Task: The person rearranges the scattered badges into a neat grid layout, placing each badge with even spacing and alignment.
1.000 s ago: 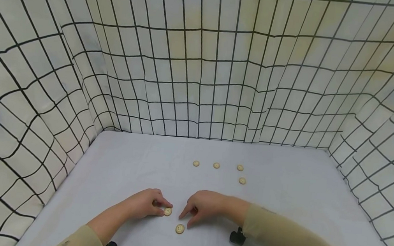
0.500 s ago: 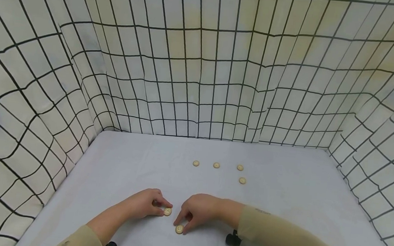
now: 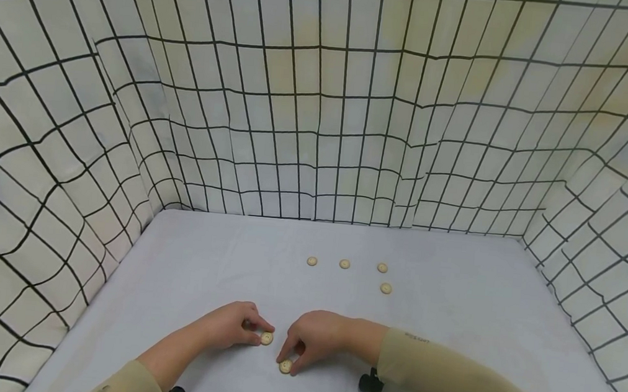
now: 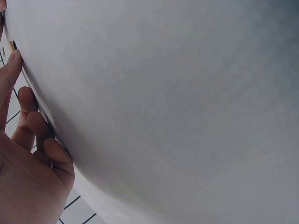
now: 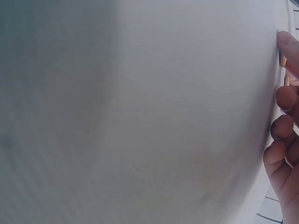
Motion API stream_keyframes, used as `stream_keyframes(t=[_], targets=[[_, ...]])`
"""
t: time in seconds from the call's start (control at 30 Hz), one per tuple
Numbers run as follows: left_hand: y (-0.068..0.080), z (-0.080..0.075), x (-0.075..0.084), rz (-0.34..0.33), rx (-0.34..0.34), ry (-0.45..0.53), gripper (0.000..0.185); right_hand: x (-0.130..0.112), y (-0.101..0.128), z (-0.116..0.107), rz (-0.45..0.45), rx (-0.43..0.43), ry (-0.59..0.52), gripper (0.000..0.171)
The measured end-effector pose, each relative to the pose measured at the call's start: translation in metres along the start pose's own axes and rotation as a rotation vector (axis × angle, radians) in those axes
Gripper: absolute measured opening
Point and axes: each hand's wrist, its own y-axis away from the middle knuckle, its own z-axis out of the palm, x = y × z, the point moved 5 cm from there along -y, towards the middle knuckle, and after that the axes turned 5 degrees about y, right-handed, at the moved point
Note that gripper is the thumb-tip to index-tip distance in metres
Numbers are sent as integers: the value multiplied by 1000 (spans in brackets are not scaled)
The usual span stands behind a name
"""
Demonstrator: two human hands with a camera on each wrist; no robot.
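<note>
Two cream buttons lie at the near edge of the white table (image 3: 448, 332), each under a hand. Curled on the cloth, the left hand (image 3: 232, 327) pinches one near button (image 3: 266, 339) between thumb and fingertip, and that button sits flat on the surface. Just to its right, the right hand (image 3: 315, 339) arches over the second button (image 3: 285, 366), its fingertips (image 3: 290, 359) bent down and closing on the button's rim while the button rests on the table. These two buttons are near each other but not touching. From the left wrist view the fingers (image 4: 35, 126) press against the cloth, and the right wrist view shows curled fingers (image 5: 282, 126) at the frame's edge; both views are otherwise filled with blurred white surface. Farther back, four more buttons (image 3: 344, 264) lie well apart from the hands, three in a row and one just in front of the rightmost. Grid-patterned cloth walls (image 3: 321, 109) enclose the table.
</note>
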Motion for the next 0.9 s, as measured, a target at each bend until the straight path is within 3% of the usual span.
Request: stream_keyframes(t=[0.57, 0.9], targets=[[2, -1, 3, 12, -6, 4, 25, 10, 5, -2, 31, 41, -34, 23], [2, -1, 2, -18, 1, 23, 25, 37, 24, -12, 184, 121, -89, 20]])
